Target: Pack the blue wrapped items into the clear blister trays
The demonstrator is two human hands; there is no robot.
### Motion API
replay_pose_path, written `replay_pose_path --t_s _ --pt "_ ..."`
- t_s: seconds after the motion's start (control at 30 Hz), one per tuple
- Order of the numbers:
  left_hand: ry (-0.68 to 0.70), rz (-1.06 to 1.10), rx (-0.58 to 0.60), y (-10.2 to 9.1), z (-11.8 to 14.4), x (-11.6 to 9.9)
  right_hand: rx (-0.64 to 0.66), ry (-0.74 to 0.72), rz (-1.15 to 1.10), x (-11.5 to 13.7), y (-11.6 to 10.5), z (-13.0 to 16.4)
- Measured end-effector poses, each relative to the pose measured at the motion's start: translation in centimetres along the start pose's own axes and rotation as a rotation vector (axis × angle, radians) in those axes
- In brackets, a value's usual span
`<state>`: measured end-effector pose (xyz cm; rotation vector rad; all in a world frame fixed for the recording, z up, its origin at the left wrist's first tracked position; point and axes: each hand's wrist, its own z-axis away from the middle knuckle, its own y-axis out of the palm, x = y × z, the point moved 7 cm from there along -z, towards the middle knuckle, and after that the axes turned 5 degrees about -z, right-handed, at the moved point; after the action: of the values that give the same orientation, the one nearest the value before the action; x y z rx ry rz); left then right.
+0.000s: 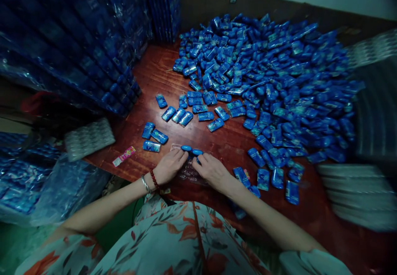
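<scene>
Close together at the table's near edge, both hands work over a clear plastic tray (189,173). My left hand (171,163) is closed, its fingertips on a small blue pack (186,147). Bent fingers of my right hand (212,170) grip another blue pack (197,152). A little more blue shows under the right fingertips, mostly hidden. Left of the hands lie a few loose blue packs (151,146), with more (186,118) farther back.
A large heap of blue packs (266,64) covers the back right. Tall wrapped stacks (93,39) stand at left. Clear trays (89,138) overhang the left edge; more stacked trays (356,194) sit at right. A pink wrapper (124,156) lies near the left edge.
</scene>
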<state>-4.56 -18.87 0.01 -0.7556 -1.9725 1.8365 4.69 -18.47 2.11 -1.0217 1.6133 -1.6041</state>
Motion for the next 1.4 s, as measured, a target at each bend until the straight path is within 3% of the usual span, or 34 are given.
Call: replay_pose_path --t_s 0.1,0.2,0.43,0.57,0.7,0.87,0.97,1.07,1.13,1.2,1.23,1.3,1.4 --pt "-0.066 -0.107 0.141 0.6 -1.2 -0.6 0.023 0.006 0.02 0.2 0.2 -0.7" --pt "-0.119 -0.1 0.142 0.9 -1.4 -0.2 -0.045 0.031 -0.014 -0.4 0.1 -0.5" --pt "-0.229 0.172 -0.113 1.6 0.7 1.7 -0.355 0.24 -0.168 -2.6 -0.5 1.3" --pt "-0.318 0.222 -0.259 0.5 1.9 2.3 -0.384 0.282 -0.075 -2.0 -0.8 1.2" --pt "-0.547 0.334 -0.404 -1.6 6.0 3.8 -0.334 0.254 -0.049 -1.7 -0.4 0.9" --pt "-0.922 0.281 -0.498 -2.5 16.1 4.7 -0.286 0.193 -0.064 -1.5 0.3 0.7" --pt "-1.155 0.173 -0.377 -0.8 22.9 4.3 -0.294 0.13 -0.079 -1.2 0.3 0.7" --pt "-1.316 0.071 -0.016 2.4 28.3 4.0 -0.261 0.105 -0.091 -1.3 0.2 0.6" --pt "-1.368 0.075 0.253 4.3 30.8 3.9 -0.229 0.104 -0.109 -1.3 0.1 0.4" --pt "-1.386 0.079 0.331 4.7 31.7 4.4 -0.199 0.114 -0.125 -1.3 0.0 0.1" --pt "-1.39 0.054 0.263 4.1 31.4 4.9 -0.188 0.121 -0.129 -1.3 0.0 0.0" --pt "-1.354 -0.012 -0.03 1.8 29.6 6.1 -0.182 0.144 -0.128 -1.4 0.2 -0.1" --pt "-1.161 0.026 -0.456 -1.5 24.3 7.4 -0.192 0.174 -0.099 -1.6 0.6 -0.3"
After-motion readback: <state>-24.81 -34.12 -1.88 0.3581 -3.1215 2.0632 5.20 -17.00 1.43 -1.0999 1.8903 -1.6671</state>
